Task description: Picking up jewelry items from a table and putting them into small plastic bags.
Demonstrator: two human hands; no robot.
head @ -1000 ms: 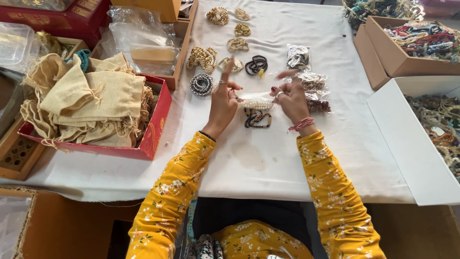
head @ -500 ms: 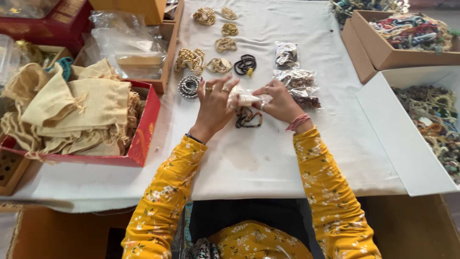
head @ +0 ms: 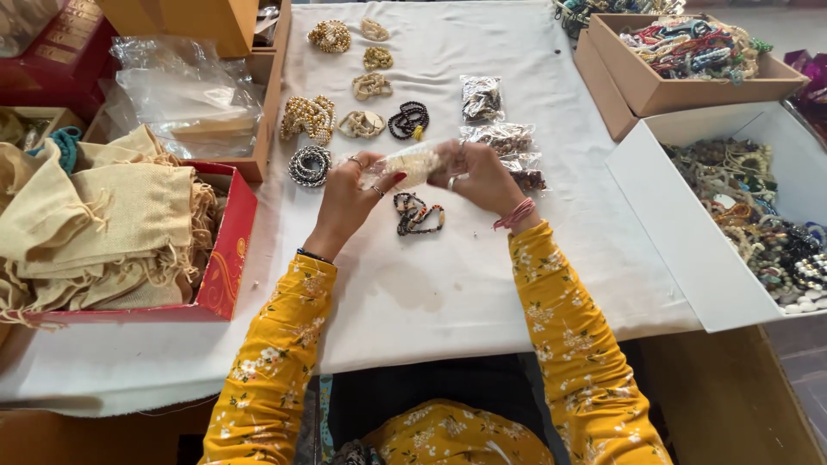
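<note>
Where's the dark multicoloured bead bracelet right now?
Head view, centre: the dark bracelet lies on the white cloth, just below the left hand and right hand.

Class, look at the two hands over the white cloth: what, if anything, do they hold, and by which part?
Both hold one small clear packet of pale beads: left hand pinches its left end, right hand its right end.

Clear packet [head: 412, 164] (pale beads inside), held above cloth.

On the counter [head: 448, 284], a bracelet [head: 418, 213] lies directly beneath the small bag [head: 412, 164] held between both hands. Left of that bracelet sits a box of cloth pouches [head: 112, 232]; right of it, an open box of beads [head: 758, 215]; behind it, rows of bracelets [head: 362, 86].
</note>
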